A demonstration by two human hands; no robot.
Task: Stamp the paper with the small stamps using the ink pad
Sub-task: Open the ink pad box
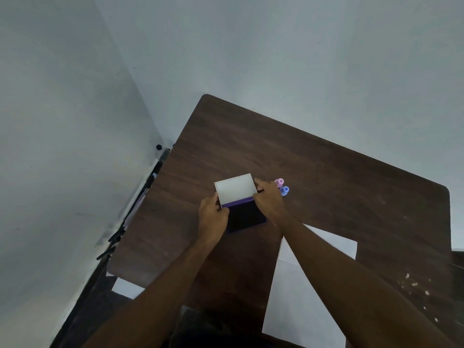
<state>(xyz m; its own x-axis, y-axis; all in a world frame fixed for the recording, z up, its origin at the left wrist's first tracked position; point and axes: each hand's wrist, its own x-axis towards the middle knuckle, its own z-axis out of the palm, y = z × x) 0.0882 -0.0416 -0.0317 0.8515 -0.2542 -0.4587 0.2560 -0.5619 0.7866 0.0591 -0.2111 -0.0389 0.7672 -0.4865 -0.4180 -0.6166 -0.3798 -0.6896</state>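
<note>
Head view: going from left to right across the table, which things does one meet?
Left hand → open ink pad, lid raised → right hand → pink stamp → blue stamp. The paper lies nearer and overlaps them, so I leave it out.

The upper and right parts of the counter (326, 172) lie bare, leaving wide room to pass toward the far edge and the right corner. At frame centre the ink pad (244, 216) sits with its white lid (236, 188) raised, blocking the way straight ahead; the left hand (213, 217) and right hand (268, 199) flank it closely on both sides. Just beyond the right hand, the pink stamp (279, 182) and blue stamp (284, 190) stand close together, narrowing that side. The paper (306, 285) lies flat at lower right, partly under the right forearm. A wall (62, 146) closes the left.
</note>
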